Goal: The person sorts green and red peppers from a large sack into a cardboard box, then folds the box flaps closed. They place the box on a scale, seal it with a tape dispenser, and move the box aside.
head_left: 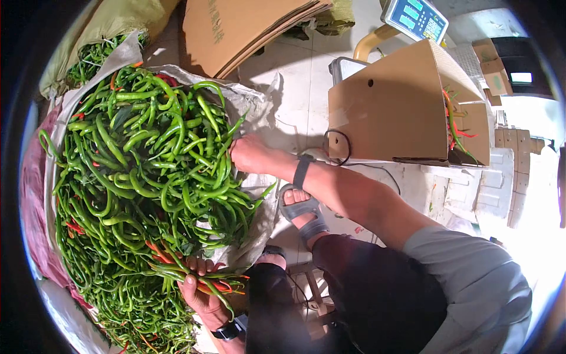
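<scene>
A large heap of long green chili peppers [135, 171], with a few red ones among them, lies on a spread white woven sack [262, 106]. My left hand [200, 295], with a watch on its wrist, is closed around a bunch of green and red chili peppers [221, 286] at the heap's near edge. My right hand [252, 154], with a dark band on its wrist, is curled at the heap's right edge. Its fingertips are hidden against the green peppers, so what they grip does not show.
An open cardboard box [383, 112] with red and green peppers showing stands on a scale with a lit display [413, 17]. Flattened cardboard [236, 29] leans at the back. A full yellowish sack [127, 17] stands at upper left. A cable [392, 177] crosses the floor near my sandalled foot [306, 215].
</scene>
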The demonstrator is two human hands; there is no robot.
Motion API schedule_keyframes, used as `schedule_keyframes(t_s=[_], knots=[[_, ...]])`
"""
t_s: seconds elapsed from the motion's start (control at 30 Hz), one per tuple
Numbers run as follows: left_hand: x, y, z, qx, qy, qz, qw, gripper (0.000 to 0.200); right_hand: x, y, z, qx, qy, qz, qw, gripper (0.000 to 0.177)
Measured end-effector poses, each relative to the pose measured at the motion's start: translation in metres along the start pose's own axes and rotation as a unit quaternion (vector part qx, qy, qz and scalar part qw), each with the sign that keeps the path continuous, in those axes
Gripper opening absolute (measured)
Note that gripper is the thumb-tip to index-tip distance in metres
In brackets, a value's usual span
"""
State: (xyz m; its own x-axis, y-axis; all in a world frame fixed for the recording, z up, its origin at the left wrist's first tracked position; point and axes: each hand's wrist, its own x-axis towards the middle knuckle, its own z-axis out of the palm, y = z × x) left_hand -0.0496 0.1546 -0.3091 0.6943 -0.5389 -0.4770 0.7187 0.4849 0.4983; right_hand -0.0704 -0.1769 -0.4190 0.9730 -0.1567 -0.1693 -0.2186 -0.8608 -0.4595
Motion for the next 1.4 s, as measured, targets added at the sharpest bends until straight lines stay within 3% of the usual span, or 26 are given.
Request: schedule_keyframes(t_s=[0.13, 0.2, 0.3, 0.37, 0.43, 0.47, 0.63, 0.73, 0.77, 0.87, 0.93, 0.97, 1.03, 1.1, 1.17, 1.23, 1.3, 1.4], knots=[[0.0, -0.001, -0.006, 0.017, -0.01, 0.0, 1.0, 0.059, -0.002, 0.005, 0.014, 0.021, 0.057, -0.049, 0.997, 0.012], [-0.001, 0.0, -0.004, 0.023, -0.01, -0.004, 1.0, 0.059, -0.002, 0.008, 0.018, 0.133, -0.005, 0.02, 0.991, 0.013], [0.0, -0.002, 0.001, 0.006, -0.047, -0.012, 0.999, 0.054, 0.002, 0.004, 0.016, 0.163, 0.009, 0.018, 0.986, 0.014], [0.001, -0.002, -0.001, 0.021, 0.0, -0.007, 1.0, 0.06, 0.014, 0.006, 0.03, 0.162, 0.039, 0.011, 0.986, 0.014], [0.0, 0.0, -0.003, 0.017, -0.02, -0.008, 1.0, 0.057, 0.015, -0.004, 0.021, 0.187, -0.04, -0.022, 0.981, 0.013], [-0.001, 0.0, -0.003, 0.012, -0.043, -0.01, 0.999, 0.054, 0.013, -0.019, 0.011, 0.183, -0.006, -0.022, 0.983, 0.013], [-0.003, 0.0, 0.002, 0.02, -0.049, -0.01, 0.999, 0.056, 0.002, -0.065, -0.047, 0.136, -0.033, -0.083, 0.987, 0.01], [-0.001, 0.004, 0.001, 0.024, -0.055, 0.011, 0.998, 0.057, -0.003, -0.052, -0.064, 0.317, -0.074, -0.063, 0.944, 0.015], [-0.004, 0.004, 0.0, 0.023, -0.054, 0.016, 0.998, 0.058, -0.012, -0.056, -0.088, 0.348, -0.103, 0.008, 0.932, 0.016], [-0.006, 0.005, 0.003, 0.026, -0.037, 0.009, 0.999, 0.058, -0.028, -0.045, -0.119, 0.341, -0.024, -0.035, 0.939, 0.019], [-0.007, 0.004, -0.004, 0.044, -0.024, 0.009, 0.999, 0.059, -0.036, -0.045, -0.142, 0.503, -0.045, 0.092, 0.858, 0.02], [-0.007, 0.005, 0.0, 0.041, -0.026, 0.011, 0.999, 0.059, -0.039, -0.05, -0.152, 0.5, -0.044, 0.091, 0.86, 0.02], [-0.009, 0.008, 0.008, 0.063, -0.017, -0.005, 0.998, 0.058, -0.043, -0.064, -0.166, 0.609, 0.036, 0.095, 0.786, 0.029], [-0.005, 0.013, 0.006, 0.075, -0.032, -0.019, 0.996, 0.058, -0.037, -0.071, -0.163, 0.612, 0.032, 0.089, 0.785, 0.028], [0.002, 0.015, 0.023, 0.136, -0.036, -0.032, 0.99, 0.06, -0.032, -0.084, -0.153, 0.687, -0.004, 0.112, 0.718, 0.027], [0.008, 0.01, 0.049, 0.126, -0.047, -0.016, 0.991, 0.066, -0.028, -0.105, -0.143, 0.697, -0.05, 0.168, 0.695, 0.025], [0.014, 0.008, 0.045, 0.201, -0.024, -0.02, 0.979, 0.069, -0.031, -0.132, -0.116, 0.702, -0.062, 0.191, 0.683, 0.024], [0.023, -0.003, 0.044, 0.173, -0.027, -0.012, 0.985, 0.069, -0.043, -0.161, -0.088, 0.711, -0.069, 0.183, 0.675, 0.025]])
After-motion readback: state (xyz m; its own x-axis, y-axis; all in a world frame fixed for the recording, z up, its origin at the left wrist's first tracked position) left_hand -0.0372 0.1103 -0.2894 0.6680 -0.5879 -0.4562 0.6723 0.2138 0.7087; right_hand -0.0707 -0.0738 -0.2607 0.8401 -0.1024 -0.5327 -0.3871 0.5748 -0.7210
